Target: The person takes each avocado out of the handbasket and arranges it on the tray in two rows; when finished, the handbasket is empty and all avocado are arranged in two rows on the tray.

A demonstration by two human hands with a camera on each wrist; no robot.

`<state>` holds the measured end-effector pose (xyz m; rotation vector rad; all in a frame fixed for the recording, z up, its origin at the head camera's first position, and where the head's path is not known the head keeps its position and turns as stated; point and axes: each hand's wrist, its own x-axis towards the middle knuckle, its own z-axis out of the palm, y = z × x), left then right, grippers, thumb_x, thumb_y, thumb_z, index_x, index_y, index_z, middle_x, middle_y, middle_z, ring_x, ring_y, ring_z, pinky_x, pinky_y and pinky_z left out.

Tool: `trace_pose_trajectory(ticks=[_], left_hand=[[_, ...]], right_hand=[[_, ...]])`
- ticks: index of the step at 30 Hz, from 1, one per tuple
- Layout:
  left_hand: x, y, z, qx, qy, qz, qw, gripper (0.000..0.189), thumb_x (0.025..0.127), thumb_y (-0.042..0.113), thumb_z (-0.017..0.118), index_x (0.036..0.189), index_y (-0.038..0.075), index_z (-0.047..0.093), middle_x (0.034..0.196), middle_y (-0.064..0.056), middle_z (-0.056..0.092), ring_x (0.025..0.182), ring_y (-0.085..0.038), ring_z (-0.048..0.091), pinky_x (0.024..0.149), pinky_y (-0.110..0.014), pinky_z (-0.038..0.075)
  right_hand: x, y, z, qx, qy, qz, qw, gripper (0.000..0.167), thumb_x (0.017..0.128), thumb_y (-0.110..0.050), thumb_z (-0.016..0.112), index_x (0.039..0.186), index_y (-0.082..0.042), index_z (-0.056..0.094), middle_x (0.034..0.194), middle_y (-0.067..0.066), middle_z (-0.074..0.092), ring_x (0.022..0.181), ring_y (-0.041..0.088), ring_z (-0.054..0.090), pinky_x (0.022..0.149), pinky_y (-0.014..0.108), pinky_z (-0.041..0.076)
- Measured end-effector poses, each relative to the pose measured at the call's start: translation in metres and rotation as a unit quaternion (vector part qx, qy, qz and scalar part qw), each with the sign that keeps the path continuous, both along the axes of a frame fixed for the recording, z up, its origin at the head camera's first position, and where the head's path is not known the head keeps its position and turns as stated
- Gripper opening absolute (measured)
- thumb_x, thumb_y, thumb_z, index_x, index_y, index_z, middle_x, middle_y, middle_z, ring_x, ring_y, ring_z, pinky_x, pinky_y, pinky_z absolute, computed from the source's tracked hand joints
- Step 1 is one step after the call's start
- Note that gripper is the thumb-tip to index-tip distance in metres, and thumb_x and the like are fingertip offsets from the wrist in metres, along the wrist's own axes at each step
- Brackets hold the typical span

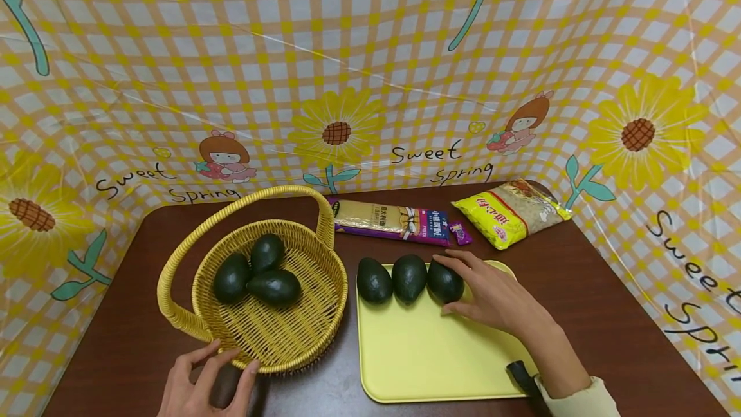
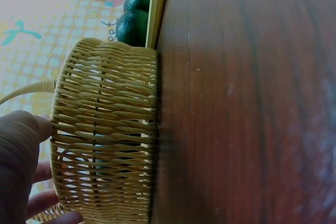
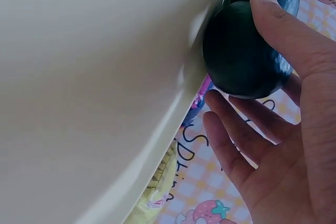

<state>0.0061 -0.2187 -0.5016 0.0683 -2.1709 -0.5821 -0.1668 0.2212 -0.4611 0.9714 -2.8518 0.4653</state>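
Note:
Three dark green avocados lie in a row along the far edge of a yellow board with a raised rim (image 1: 434,365). My right hand (image 1: 500,295) holds the rightmost avocado (image 1: 444,283), its thumb on the near side and its fingers spread around the far side. The thumb also lies across that avocado (image 3: 239,51) in the right wrist view. To the left stands a round wicker basket (image 1: 312,333) with a tall handle and three more avocados (image 1: 274,288) inside. At the basket's near rim, my left hand (image 1: 202,385) holds the edge with thumb and fingertips.
A black handle (image 1: 522,377) lies at the board's near right corner, partly hidden by the right forearm. Behind the board are a pasta pack (image 1: 388,221), a small purple packet (image 1: 460,233) and a yellow bag (image 1: 509,211). Patterned cloth surrounds the brown table (image 1: 608,340).

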Motion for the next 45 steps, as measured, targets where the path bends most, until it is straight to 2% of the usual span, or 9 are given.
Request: trace_pose_trajectory(ticks=[7, 15, 19, 23, 26, 30, 37, 41, 45], left_hand=[[0.002, 0.001, 0.003, 0.004, -0.011, 0.002, 0.9999, 0.068, 0.103, 0.064, 0.06, 0.091, 0.001, 0.082, 0.099, -0.026, 0.063, 0.077, -0.044, 0.065, 0.067, -0.062, 0.051], [0.001, 0.0, 0.0, -0.011, -0.005, 0.004, 0.9999, 0.07, 0.103, 0.067, 0.056, 0.092, 0.003, 0.083, 0.098, -0.024, 0.063, 0.072, -0.04, 0.068, 0.059, -0.058, 0.054], [0.003, -0.002, 0.004, -0.027, -0.02, 0.0, 0.9994, 0.058, 0.103, 0.06, 0.064, 0.095, 0.005, 0.082, 0.1, -0.023, 0.062, 0.069, -0.037, 0.07, 0.055, -0.053, 0.057], [0.005, -0.002, 0.008, -0.038, -0.037, 0.0, 0.9986, 0.034, 0.09, 0.038, 0.086, 0.096, 0.005, 0.082, 0.1, -0.022, 0.061, 0.071, -0.034, 0.071, 0.056, -0.049, 0.057], [0.005, -0.001, 0.009, -0.036, -0.045, 0.004, 0.9983, 0.029, 0.078, 0.025, 0.093, 0.095, 0.005, 0.082, 0.099, -0.021, 0.061, 0.073, -0.034, 0.07, 0.057, -0.047, 0.057], [0.006, -0.001, 0.01, -0.03, -0.052, 0.014, 0.9981, 0.03, 0.076, 0.025, 0.094, 0.094, 0.005, 0.082, 0.098, -0.021, 0.063, 0.077, -0.035, 0.07, 0.06, -0.048, 0.056], [0.006, -0.001, 0.012, -0.031, -0.055, 0.015, 0.9979, 0.033, 0.076, 0.026, 0.094, 0.096, 0.003, 0.082, 0.098, -0.022, 0.065, 0.079, -0.038, 0.069, 0.062, -0.058, 0.057], [0.006, -0.001, 0.011, -0.032, -0.055, 0.017, 0.9978, 0.032, 0.076, 0.027, 0.094, 0.095, 0.004, 0.082, 0.098, -0.021, 0.065, 0.078, -0.037, 0.069, 0.062, -0.055, 0.056], [0.006, -0.002, 0.01, -0.041, -0.049, 0.016, 0.9978, 0.032, 0.08, 0.031, 0.091, 0.095, 0.005, 0.082, 0.097, -0.02, 0.065, 0.077, -0.036, 0.068, 0.061, -0.053, 0.056]], right_hand=[[0.002, 0.0, 0.002, -0.002, -0.002, 0.0, 1.0, 0.089, 0.081, -0.04, 0.097, 0.156, -0.014, 0.056, 0.153, 0.021, 0.054, 0.107, 0.032, 0.074, 0.085, 0.053, 0.062], [0.003, 0.0, 0.009, 0.004, 0.03, 0.001, 0.9996, 0.09, 0.08, -0.043, 0.097, 0.154, -0.013, 0.058, 0.153, 0.023, 0.056, 0.125, 0.041, 0.066, 0.093, 0.064, 0.058], [0.004, -0.003, 0.014, 0.006, 0.045, 0.007, 0.9989, 0.086, 0.082, -0.043, 0.095, 0.154, -0.013, 0.059, 0.154, 0.021, 0.057, 0.133, 0.041, 0.061, 0.097, 0.067, 0.054], [0.004, -0.008, 0.02, -0.002, 0.05, 0.014, 0.9986, 0.079, 0.086, -0.041, 0.093, 0.153, -0.013, 0.06, 0.154, 0.02, 0.057, 0.137, 0.039, 0.058, 0.103, 0.065, 0.052], [0.006, -0.014, 0.026, -0.009, 0.059, 0.023, 0.9979, 0.075, 0.087, -0.04, 0.092, 0.151, -0.013, 0.062, 0.153, 0.018, 0.058, 0.137, 0.038, 0.059, 0.104, 0.064, 0.052], [0.009, -0.024, 0.035, -0.009, 0.079, 0.04, 0.9961, 0.071, 0.088, -0.036, 0.092, 0.149, -0.014, 0.063, 0.152, 0.018, 0.059, 0.134, 0.037, 0.061, 0.105, 0.062, 0.052], [0.012, -0.044, 0.048, -0.021, 0.098, 0.067, 0.9927, 0.066, 0.09, -0.032, 0.09, 0.149, -0.014, 0.064, 0.151, 0.015, 0.06, 0.135, 0.035, 0.061, 0.106, 0.06, 0.052], [0.01, -0.054, 0.053, -0.02, 0.118, 0.084, 0.9892, 0.066, 0.09, -0.032, 0.09, 0.148, -0.013, 0.065, 0.15, 0.015, 0.062, 0.134, 0.034, 0.062, 0.107, 0.059, 0.052], [0.01, -0.061, 0.055, -0.012, 0.119, 0.094, 0.9884, 0.063, 0.093, -0.033, 0.087, 0.149, -0.014, 0.065, 0.149, 0.014, 0.063, 0.134, 0.035, 0.062, 0.107, 0.058, 0.053]])
